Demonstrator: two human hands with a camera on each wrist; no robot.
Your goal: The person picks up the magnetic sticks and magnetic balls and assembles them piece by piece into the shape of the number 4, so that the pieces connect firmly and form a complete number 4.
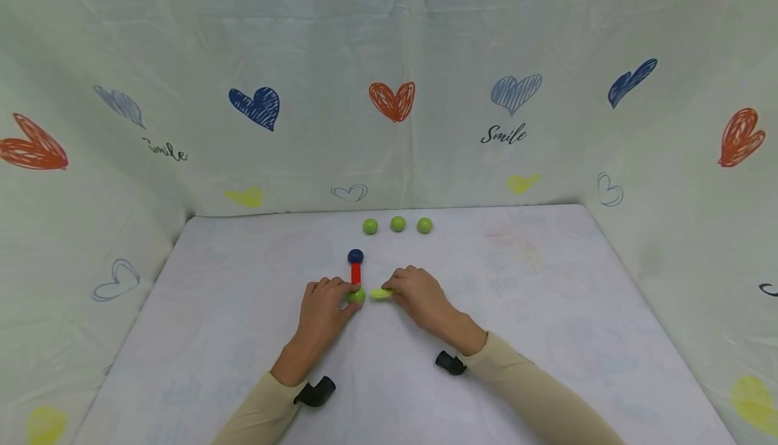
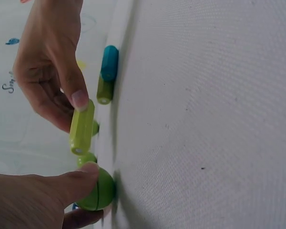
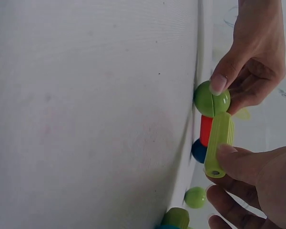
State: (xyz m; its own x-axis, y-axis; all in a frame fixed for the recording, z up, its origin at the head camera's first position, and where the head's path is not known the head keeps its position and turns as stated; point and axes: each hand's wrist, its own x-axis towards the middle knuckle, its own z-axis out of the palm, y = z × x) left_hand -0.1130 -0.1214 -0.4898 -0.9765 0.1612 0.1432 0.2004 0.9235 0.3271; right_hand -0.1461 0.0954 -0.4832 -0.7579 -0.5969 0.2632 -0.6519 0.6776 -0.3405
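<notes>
My left hand [image 1: 321,311] pinches a green ball [image 1: 356,296] between thumb and fingers on the table. From that ball a red stick [image 1: 355,273] runs straight back to a dark blue ball [image 1: 355,256]. On the right, my right hand [image 1: 425,300] holds a yellow-green ribbed stick [image 1: 380,294] by its far end, thumb against its side. The stick points at the green ball, and a small gap separates them in the head view. A small round spot marks the stick's end face in the left wrist view.
Toward the back of the table stand three green balls [image 1: 398,223] in a row. A teal stick [image 2: 109,62] and an olive-green stick [image 2: 105,90] lie beyond my right hand in the left wrist view. A white cloth with printed hearts rises behind the table [image 1: 535,310].
</notes>
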